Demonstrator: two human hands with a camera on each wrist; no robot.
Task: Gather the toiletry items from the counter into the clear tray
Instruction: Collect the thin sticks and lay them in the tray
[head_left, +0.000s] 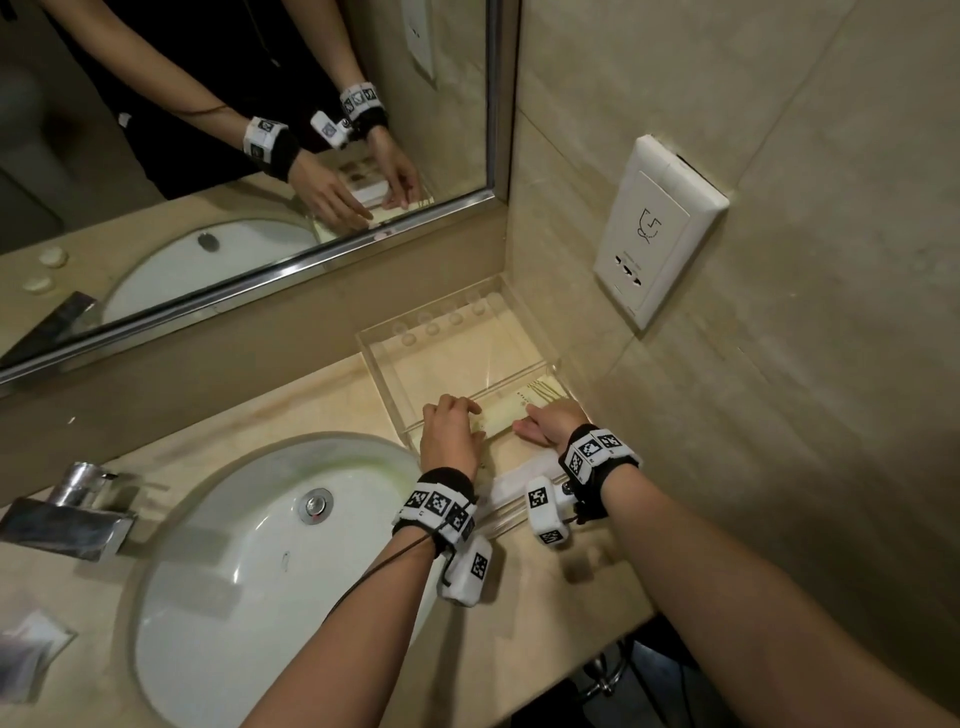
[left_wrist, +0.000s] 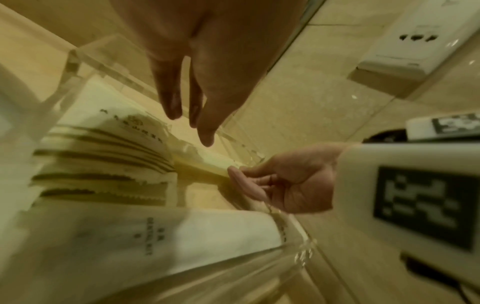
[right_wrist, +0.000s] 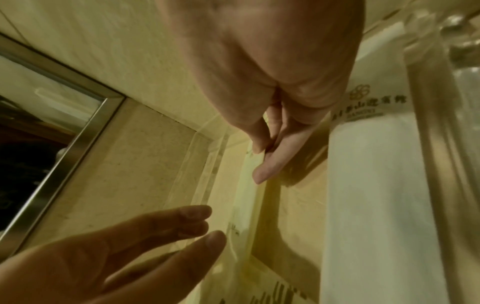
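left hand (head_left: 451, 436): fingers loosely spread over yellowish sachet (head_left: 506, 415) | right hand (head_left: 550, 423): straight fingers together, touching sachet end | clear tray (head_left: 375, 339): in wall corner, sink (head_left: 234, 571) left, socket panel (head_left: 657, 228) above | white dental-kit packet (head_left: 524, 470): inside tray, under the wrists

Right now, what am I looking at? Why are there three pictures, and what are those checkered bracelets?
There is no robot here, only a person's two bare hands. The checkered bands carry a small camera on each wrist. The big picture comes from a camera on the person's head. It looks down at a bathroom counter with a sink, a faucet and a mirror. The other two pictures come from the wrist cameras, looking along the fingers. In the corner stands a clear tray. The left hand and right hand reach into it, their fingertips at a pale yellow packet. A white packet lies beside it. Neither hand seems to grip anything.
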